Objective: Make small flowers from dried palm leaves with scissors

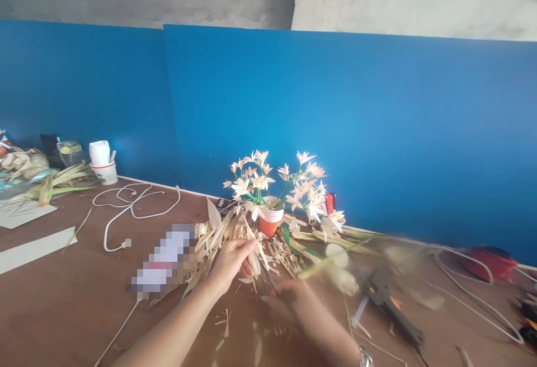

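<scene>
My left hand (235,260) is closed in a pinch on a pale strip of dried corn husk (260,252). Close by on its right, my right hand (291,300) is smeared by motion around a thin dark tool, which looks like scissors (268,276), its blades angled up at the husk. Behind both hands stands a red and white paper cup (271,219) with green-stemmed husk flowers (310,185) spreading to either side. Loose husk leaves (213,235) and small cut scraps (285,255) lie around the cup's base.
A black glue gun (394,311) lies at the right, near corn cobs or stalks (339,277) and a red object (489,263). White cables (130,205) loop over the brown table (62,322). A white cup (104,172) stands back left. A blue partition (356,121) closes the rear.
</scene>
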The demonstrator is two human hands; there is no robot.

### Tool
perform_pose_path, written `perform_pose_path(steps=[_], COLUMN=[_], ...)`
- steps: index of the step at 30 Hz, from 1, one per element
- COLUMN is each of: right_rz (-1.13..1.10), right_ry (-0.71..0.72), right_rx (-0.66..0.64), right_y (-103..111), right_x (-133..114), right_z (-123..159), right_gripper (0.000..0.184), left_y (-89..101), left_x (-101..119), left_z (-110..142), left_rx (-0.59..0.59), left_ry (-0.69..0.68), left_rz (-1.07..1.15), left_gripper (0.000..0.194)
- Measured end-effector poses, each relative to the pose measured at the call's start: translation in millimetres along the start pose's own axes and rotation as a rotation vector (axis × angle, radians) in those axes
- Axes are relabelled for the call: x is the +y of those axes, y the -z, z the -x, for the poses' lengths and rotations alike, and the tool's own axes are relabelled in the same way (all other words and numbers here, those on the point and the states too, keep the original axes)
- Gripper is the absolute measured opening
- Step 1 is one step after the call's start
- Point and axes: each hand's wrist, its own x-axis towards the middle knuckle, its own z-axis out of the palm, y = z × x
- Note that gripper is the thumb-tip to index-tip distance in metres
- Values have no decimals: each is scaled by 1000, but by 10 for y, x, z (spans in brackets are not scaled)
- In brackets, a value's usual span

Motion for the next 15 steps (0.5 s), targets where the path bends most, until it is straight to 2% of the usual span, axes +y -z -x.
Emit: perform_pose_path(steps=[4, 9, 15], right_rz=[79, 21, 41], right_ry=[23, -21, -7], right_rx=[-17, -62, -49], right_y=[32, 57, 61], right_x=[-7, -20, 6], right_z=[13, 25, 14], right_gripper=[15, 14, 12], left_y=[35, 60, 75], left_x=[-24, -28, -12], left_z=[-30, -40, -35], left_rx=[-30, -52, -85], left_ry=[-5, 0, -25], left_rz=[-50, -115, -183], left_gripper=[38, 37, 39])
